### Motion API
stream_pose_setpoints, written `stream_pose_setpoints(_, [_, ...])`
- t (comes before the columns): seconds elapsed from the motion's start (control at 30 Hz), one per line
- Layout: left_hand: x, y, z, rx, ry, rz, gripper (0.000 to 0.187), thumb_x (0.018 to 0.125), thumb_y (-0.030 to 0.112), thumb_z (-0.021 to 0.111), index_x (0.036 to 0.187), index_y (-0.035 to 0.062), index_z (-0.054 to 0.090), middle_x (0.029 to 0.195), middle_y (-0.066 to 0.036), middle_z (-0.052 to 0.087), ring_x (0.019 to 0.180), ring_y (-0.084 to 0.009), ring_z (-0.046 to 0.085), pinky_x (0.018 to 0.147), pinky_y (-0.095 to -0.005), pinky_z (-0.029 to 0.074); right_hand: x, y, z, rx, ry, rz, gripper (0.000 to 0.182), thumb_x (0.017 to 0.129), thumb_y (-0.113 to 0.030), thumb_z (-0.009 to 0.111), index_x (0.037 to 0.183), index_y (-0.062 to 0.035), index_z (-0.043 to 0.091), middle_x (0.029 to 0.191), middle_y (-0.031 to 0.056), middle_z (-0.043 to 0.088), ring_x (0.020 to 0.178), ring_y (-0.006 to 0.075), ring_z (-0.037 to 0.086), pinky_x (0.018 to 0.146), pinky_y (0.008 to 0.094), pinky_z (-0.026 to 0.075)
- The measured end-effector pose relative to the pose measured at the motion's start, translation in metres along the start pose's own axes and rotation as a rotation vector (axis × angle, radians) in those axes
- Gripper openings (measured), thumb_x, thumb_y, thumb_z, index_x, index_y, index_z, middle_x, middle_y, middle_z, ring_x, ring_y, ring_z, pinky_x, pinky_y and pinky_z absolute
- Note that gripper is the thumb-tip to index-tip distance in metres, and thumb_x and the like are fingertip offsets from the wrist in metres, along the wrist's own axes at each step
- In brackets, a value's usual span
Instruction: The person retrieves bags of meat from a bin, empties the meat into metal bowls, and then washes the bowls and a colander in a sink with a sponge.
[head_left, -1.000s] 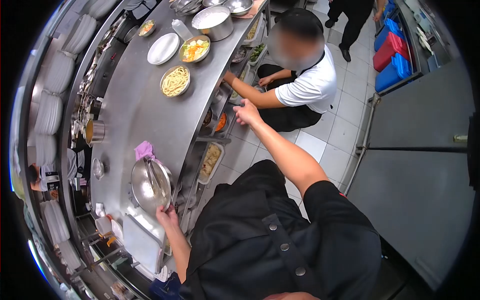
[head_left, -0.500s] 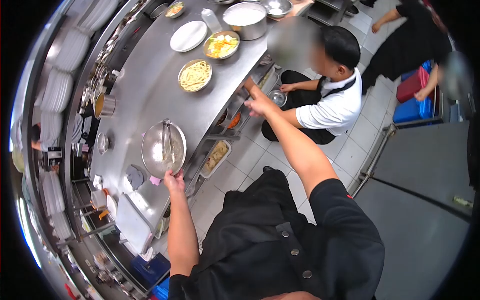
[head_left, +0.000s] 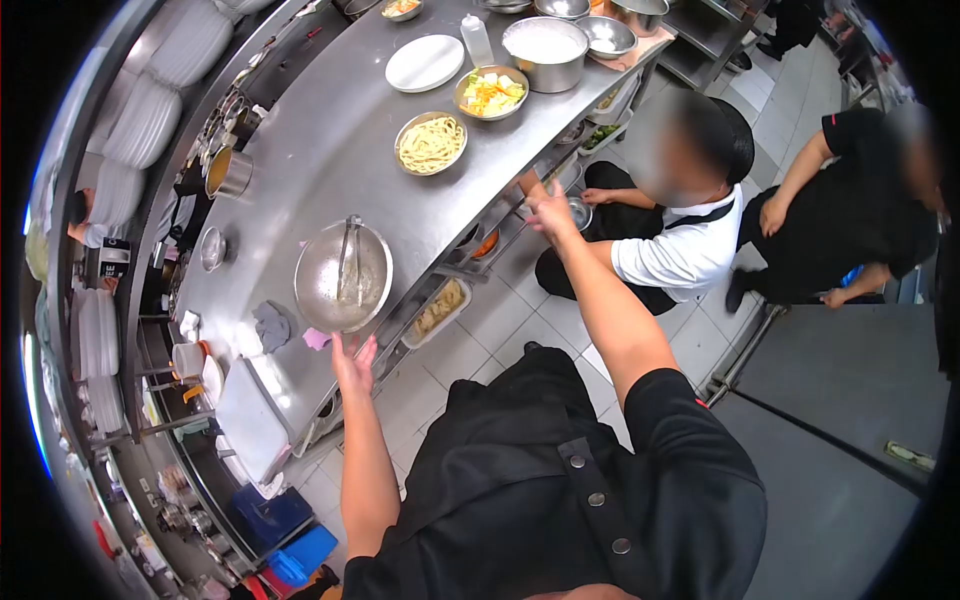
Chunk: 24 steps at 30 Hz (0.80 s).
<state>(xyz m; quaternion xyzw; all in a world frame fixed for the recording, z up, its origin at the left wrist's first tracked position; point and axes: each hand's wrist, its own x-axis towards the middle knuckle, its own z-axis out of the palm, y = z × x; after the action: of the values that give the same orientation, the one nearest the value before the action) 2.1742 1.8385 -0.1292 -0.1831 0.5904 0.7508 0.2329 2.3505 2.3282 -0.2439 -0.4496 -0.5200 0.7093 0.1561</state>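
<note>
My left hand [head_left: 355, 368] is open, palm up and fingers apart, just below the rim of a large steel mixing bowl [head_left: 318, 275]. Metal tongs [head_left: 346, 255] lie inside that bowl, their handles over its far rim. Out over the table's edge, my right hand [head_left: 551, 212] is stretched forward, empty with fingers apart, close to the arm of a crouching person [head_left: 675, 245]. A bowl of noodles [head_left: 431, 143] and a bowl of cut vegetables [head_left: 492, 93] stand farther along the steel table [head_left: 285, 150].
A white plate [head_left: 425, 63], squeeze bottle [head_left: 476, 40] and deep pot [head_left: 545, 50] stand at the back. Grey cloth [head_left: 271, 326] lies left of the mixing bowl. Food trays [head_left: 437, 312] sit below the table. Another person [head_left: 850, 190] stands right, by a grey cabinet [head_left: 820, 460].
My left hand has come off the mixing bowl's rim and opened. My right hand has turned and its fingers have spread from pointing. The standing person has come farther into view.
</note>
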Motion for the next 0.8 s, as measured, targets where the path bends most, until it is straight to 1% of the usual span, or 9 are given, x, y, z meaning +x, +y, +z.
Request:
stream_pose_setpoints(0.07, [-0.014, -0.005, -0.028, 0.045, 0.058, 0.019, 0.077, 0.099, 0.041, 0.068, 0.155, 0.0081, 0.027, 0.139, -0.025, 0.050, 0.105, -0.0430, 0.068, 0.084, -0.0485, 0.063, 0.027, 0.006, -0.013, 0.181, 0.236, -0.054, 0.093, 0.092, -0.017, 0.069, 0.164, -0.0176, 0.010, 0.111, 0.0197, 0.071, 0.064, 0.0250, 0.071, 0.046, 0.0385, 0.052])
stream_pose_setpoints(0.13, [-0.023, -0.015, -0.064, 0.120, 0.109, 0.038, 0.079, 0.100, 0.036, 0.068, 0.158, 0.0074, 0.023, 0.131, -0.024, 0.055, 0.095, -0.0409, 0.071, 0.075, -0.0463, 0.063, 0.019, -0.015, -0.020, 0.211, 0.294, -0.009, 0.093, 0.092, -0.018, 0.067, 0.164, -0.0187, 0.009, 0.112, 0.0186, 0.070, 0.059, 0.0246, 0.069, 0.045, 0.0386, 0.054])
stream_pose_setpoints(0.2, [-0.036, -0.031, -0.103, 0.184, 0.142, 0.026, 0.077, 0.100, 0.030, 0.067, 0.158, 0.0058, 0.022, 0.128, -0.023, 0.057, 0.086, -0.0389, 0.072, 0.068, -0.0442, 0.064, 0.019, -0.019, -0.030, 0.148, -0.182, 0.135, 0.096, 0.092, -0.019, 0.069, 0.165, -0.0179, 0.006, 0.112, 0.0186, 0.068, 0.055, 0.0248, 0.067, 0.046, 0.0384, 0.056])
stream_pose_setpoints(0.3, [-0.057, -0.072, -0.175, 0.319, 0.216, -0.034, 0.074, 0.100, 0.025, 0.066, 0.157, 0.0039, 0.024, 0.125, -0.022, 0.059, 0.079, -0.0357, 0.072, 0.061, -0.0410, 0.062, 0.002, -0.001, -0.013, 0.005, -0.237, 0.155, 0.086, 0.091, -0.024, 0.072, 0.161, -0.0125, 0.023, 0.118, 0.0187, 0.067, 0.059, 0.0254, 0.068, 0.047, 0.0385, 0.057])
stream_pose_setpoints(0.4, [-0.091, -0.110, -0.238, 0.569, 0.278, -0.196, 0.073, 0.097, 0.024, 0.068, 0.155, 0.0027, 0.029, 0.115, -0.021, 0.063, 0.077, -0.0336, 0.071, 0.062, -0.0404, 0.061, -0.032, 0.014, -0.009, -0.078, -0.272, 0.227, 0.065, 0.096, -0.029, 0.066, 0.152, -0.0082, 0.040, 0.115, 0.0168, 0.069, 0.049, 0.0178, 0.061, 0.050, 0.0343, 0.058])
stream_pose_setpoints(0.43, [-0.111, -0.118, -0.244, 0.707, 0.336, -0.206, 0.070, 0.096, 0.024, 0.068, 0.153, 0.0015, 0.034, 0.109, -0.020, 0.065, 0.075, -0.0321, 0.071, 0.063, -0.0399, 0.060, -0.034, 0.031, -0.006, -0.101, -0.283, 0.270, 0.065, 0.097, -0.028, 0.066, 0.152, -0.0074, 0.039, 0.116, 0.0168, 0.069, 0.050, 0.0174, 0.062, 0.051, 0.0347, 0.059])
stream_pose_setpoints(0.5, [-0.117, -0.167, -0.316, 1.109, 0.307, -0.057, 0.062, 0.095, 0.023, 0.069, 0.144, -0.0044, 0.045, 0.098, -0.019, 0.068, 0.078, -0.0303, 0.069, 0.071, -0.0397, 0.057, -0.050, 0.051, -0.003, -0.117, -0.265, 0.302, 0.066, 0.096, -0.027, 0.066, 0.153, -0.0073, 0.038, 0.117, 0.0170, 0.069, 0.054, 0.0177, 0.064, 0.053, 0.0351, 0.059])
stream_pose_setpoints(0.6, [-0.154, -0.160, -0.333, 1.495, 0.125, -0.348, 0.058, 0.093, 0.021, 0.070, 0.138, -0.0092, 0.050, 0.095, -0.019, 0.070, 0.085, -0.0289, 0.068, 0.080, -0.0387, 0.053, -0.071, 0.068, -0.003, -0.133, -0.213, 0.300, 0.069, 0.095, -0.025, 0.067, 0.154, -0.0065, 0.036, 0.115, 0.0168, 0.069, 0.056, 0.0189, 0.066, 0.053, 0.0348, 0.058])
stream_pose_setpoints(0.8, [-0.167, -0.170, -0.331, 1.030, 0.170, -0.177, 0.058, 0.091, 0.018, 0.071, 0.138, -0.0095, 0.049, 0.096, -0.018, 0.071, 0.086, -0.0312, 0.068, 0.080, -0.0401, 0.053, -0.058, 0.055, -0.019, 0.059, 0.021, 0.130, 0.077, 0.091, -0.015, 0.065, 0.158, -0.0064, 0.027, 0.110, 0.0174, 0.068, 0.063, 0.0225, 0.069, 0.051, 0.0328, 0.055])
